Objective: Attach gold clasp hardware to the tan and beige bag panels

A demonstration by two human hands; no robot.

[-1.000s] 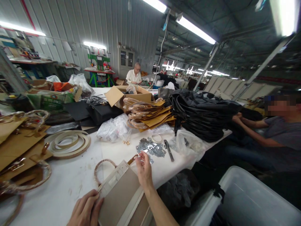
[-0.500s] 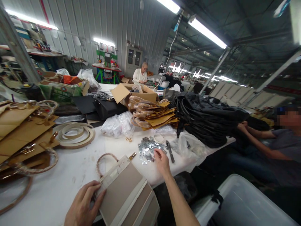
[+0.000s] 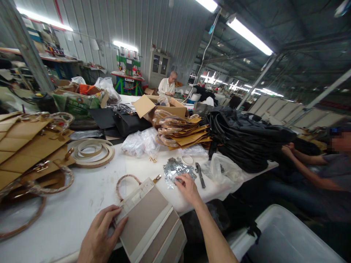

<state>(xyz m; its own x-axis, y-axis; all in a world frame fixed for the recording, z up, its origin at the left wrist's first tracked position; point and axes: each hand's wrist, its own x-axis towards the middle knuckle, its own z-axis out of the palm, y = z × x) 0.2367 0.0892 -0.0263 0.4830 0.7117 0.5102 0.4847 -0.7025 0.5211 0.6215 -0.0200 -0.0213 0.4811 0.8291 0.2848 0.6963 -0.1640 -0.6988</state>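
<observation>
My left hand [image 3: 102,232] is closed on the left edge of a beige handbag piece [image 3: 149,219], its thumb on the near face. This piece leans over the table's front edge. A wrapped ring handle [image 3: 127,177] and a gold clasp [image 3: 157,178] show at its top side. My right hand [image 3: 188,188] lies over the near edge of a pile of small shiny metal plates [image 3: 175,168], fingertips drawn together; what is between them, if anything, is too small to see. Right of the pile is a dark, narrow tool [image 3: 200,175].
Tan bag pieces with handles [image 3: 185,133], black bags [image 3: 244,138] and a clear plastic bag [image 3: 223,168] stand beyond the pile. Coiled strips [image 3: 91,153] and more tan bags [image 3: 35,146] lie left. A plastic bin [image 3: 290,233] is at right, near a seated co-worker [image 3: 323,164].
My right hand has shifted slightly left across the near edge of the metal plates. My left hand still holds the handbag piece. The whole view has swung slightly.
</observation>
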